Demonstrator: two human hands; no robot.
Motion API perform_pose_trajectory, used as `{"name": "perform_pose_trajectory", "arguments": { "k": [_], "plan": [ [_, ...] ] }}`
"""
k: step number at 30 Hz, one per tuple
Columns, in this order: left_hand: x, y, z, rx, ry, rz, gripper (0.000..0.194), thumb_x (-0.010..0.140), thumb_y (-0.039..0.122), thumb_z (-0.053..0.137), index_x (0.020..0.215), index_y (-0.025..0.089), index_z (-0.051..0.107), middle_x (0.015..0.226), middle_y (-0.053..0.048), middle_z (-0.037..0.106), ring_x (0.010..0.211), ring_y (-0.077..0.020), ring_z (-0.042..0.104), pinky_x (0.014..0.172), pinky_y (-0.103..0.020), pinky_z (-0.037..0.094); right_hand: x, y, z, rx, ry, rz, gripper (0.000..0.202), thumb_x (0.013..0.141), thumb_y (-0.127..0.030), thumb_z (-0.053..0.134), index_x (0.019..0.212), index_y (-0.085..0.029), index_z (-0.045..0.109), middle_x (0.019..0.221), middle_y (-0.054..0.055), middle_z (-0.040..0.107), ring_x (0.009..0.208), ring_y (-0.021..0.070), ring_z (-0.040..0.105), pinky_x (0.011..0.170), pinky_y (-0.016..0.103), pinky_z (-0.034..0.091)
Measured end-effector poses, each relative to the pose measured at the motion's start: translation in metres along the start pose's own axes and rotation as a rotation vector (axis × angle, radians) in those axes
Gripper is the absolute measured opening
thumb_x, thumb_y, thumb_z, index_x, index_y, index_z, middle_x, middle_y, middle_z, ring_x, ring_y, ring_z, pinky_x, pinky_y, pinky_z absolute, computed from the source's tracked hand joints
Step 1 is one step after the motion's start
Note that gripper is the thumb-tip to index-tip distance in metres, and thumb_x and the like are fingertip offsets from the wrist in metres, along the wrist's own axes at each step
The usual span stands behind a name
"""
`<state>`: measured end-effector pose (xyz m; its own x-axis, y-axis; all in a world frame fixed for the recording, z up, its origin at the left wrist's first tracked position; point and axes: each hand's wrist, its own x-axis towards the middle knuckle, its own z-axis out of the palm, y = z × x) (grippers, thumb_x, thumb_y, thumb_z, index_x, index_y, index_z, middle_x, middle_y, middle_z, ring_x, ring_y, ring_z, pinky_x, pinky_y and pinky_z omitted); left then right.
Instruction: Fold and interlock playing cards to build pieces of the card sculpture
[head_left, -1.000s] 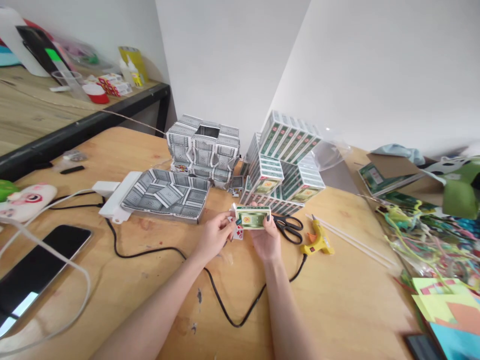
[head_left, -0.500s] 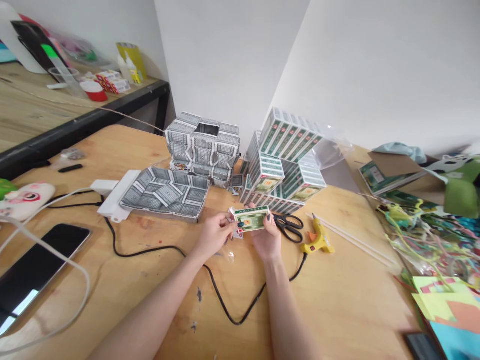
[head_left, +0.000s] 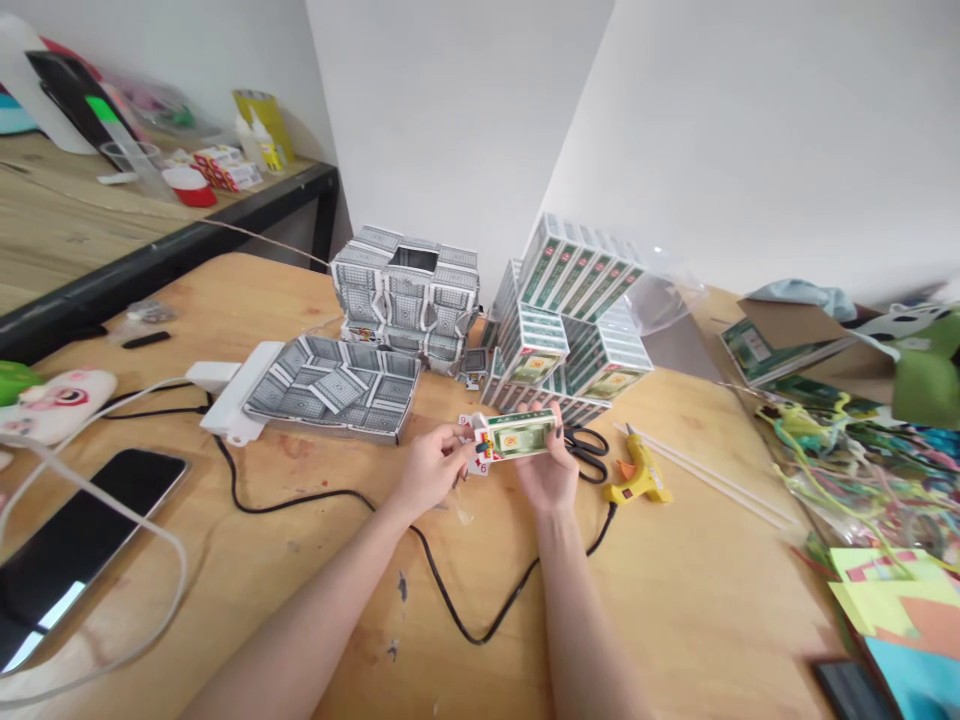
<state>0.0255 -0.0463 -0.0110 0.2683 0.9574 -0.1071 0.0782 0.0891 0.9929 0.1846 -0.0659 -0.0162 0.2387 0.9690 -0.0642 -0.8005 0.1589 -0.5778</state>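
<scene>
My right hand (head_left: 553, 475) is closed round a green-and-white playing card box (head_left: 523, 438), thumb on its front and fingers behind. At the box's left end my left hand (head_left: 436, 462) pinches playing cards (head_left: 484, 443), which stick partly out of the open end. A loose red nine card (head_left: 477, 467) shows just below and behind them; whether it lies on the table or is held, I cannot tell. Beyond my hands stands a stack of similar card boxes (head_left: 534, 340). A tray made of card backs (head_left: 394, 400) sits to the left, before a larger structure covered with cards (head_left: 405, 290).
Black-handled scissors (head_left: 589, 452) and a yellow glue gun (head_left: 636, 475) lie right of my right hand. Its black cord (head_left: 480, 640) loops across the table below my wrists. Clear glue sticks (head_left: 705, 475) lie farther right. A phone (head_left: 82, 540) and white cable are at left.
The box has shifted right with my right hand, away from my left. More of the cards now shows at its left end.
</scene>
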Motion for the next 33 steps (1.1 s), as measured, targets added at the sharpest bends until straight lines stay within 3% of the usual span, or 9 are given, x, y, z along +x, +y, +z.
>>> {"name": "perform_pose_trajectory", "arguments": {
  "k": [6, 10, 13, 18, 22, 27, 33],
  "plan": [
    [0.004, -0.001, -0.008, -0.055, -0.035, -0.015, 0.028, 0.07, 0.034, 0.059, 0.086, 0.011, 0.056, 0.044, 0.006, 0.048, 0.037, -0.0069, 0.04, 0.039, -0.018, 0.031, 0.004, -0.007, -0.006, -0.027, 0.066, -0.074, 0.028, 0.073, -0.025, 0.06, 0.1, -0.029, 0.06, 0.107, -0.001, 0.064, 0.106, 0.0167, 0.055, 0.098, 0.041, 0.036],
    [0.003, 0.0, -0.004, -0.104, -0.072, -0.01, 0.033, 0.068, 0.031, 0.061, 0.094, 0.012, 0.053, 0.048, 0.007, 0.046, 0.042, -0.0066, 0.041, 0.041, -0.017, 0.03, 0.003, -0.003, -0.005, -0.063, 0.081, -0.064, 0.026, 0.074, -0.028, 0.059, 0.1, -0.029, 0.061, 0.108, -0.001, 0.063, 0.109, 0.0181, 0.053, 0.098, 0.044, 0.035],
    [0.0, 0.0, 0.0, -0.039, -0.085, 0.036, 0.032, 0.069, 0.032, 0.061, 0.095, 0.014, 0.055, 0.056, 0.004, 0.051, 0.048, -0.008, 0.045, 0.045, -0.018, 0.033, 0.003, -0.001, -0.005, -0.044, 0.048, -0.047, 0.028, 0.072, -0.027, 0.061, 0.099, -0.03, 0.06, 0.107, -0.002, 0.064, 0.109, 0.0175, 0.053, 0.099, 0.043, 0.034],
    [0.002, -0.006, -0.003, 0.064, 0.003, 0.097, 0.023, 0.069, 0.035, 0.061, 0.078, 0.014, 0.06, 0.054, 0.004, 0.048, 0.05, -0.0086, 0.042, 0.047, -0.019, 0.031, 0.003, -0.003, -0.005, -0.049, 0.059, -0.049, 0.025, 0.072, -0.029, 0.061, 0.097, -0.03, 0.061, 0.105, -0.002, 0.065, 0.108, 0.0166, 0.054, 0.099, 0.042, 0.035],
    [0.004, -0.008, -0.009, -0.074, 0.036, 0.049, 0.024, 0.064, 0.035, 0.065, 0.07, 0.013, 0.057, 0.049, 0.005, 0.04, 0.046, -0.0065, 0.036, 0.043, -0.018, 0.026, 0.004, -0.005, -0.007, -0.04, 0.074, -0.099, 0.022, 0.073, -0.031, 0.06, 0.094, -0.029, 0.062, 0.105, -0.001, 0.065, 0.106, 0.0187, 0.055, 0.096, 0.044, 0.038],
    [0.001, -0.003, -0.012, -0.216, 0.122, 0.024, 0.027, 0.06, 0.037, 0.066, 0.067, 0.013, 0.057, 0.046, 0.006, 0.038, 0.041, -0.0044, 0.026, 0.04, -0.019, 0.019, 0.006, -0.013, -0.011, -0.001, 0.122, -0.189, 0.017, 0.076, -0.034, 0.058, 0.091, -0.028, 0.063, 0.095, -0.003, 0.068, 0.098, 0.0141, 0.059, 0.092, 0.033, 0.043],
    [-0.002, -0.003, -0.005, -0.052, 0.213, 0.102, 0.026, 0.061, 0.034, 0.065, 0.055, 0.016, 0.047, 0.046, 0.007, 0.033, 0.044, -0.006, 0.03, 0.043, -0.019, 0.024, 0.007, -0.015, -0.014, 0.037, 0.255, -0.11, 0.022, 0.079, -0.04, 0.052, 0.089, -0.024, 0.062, 0.08, -0.004, 0.068, 0.077, 0.0104, 0.063, 0.074, 0.024, 0.05]
  ]
}}
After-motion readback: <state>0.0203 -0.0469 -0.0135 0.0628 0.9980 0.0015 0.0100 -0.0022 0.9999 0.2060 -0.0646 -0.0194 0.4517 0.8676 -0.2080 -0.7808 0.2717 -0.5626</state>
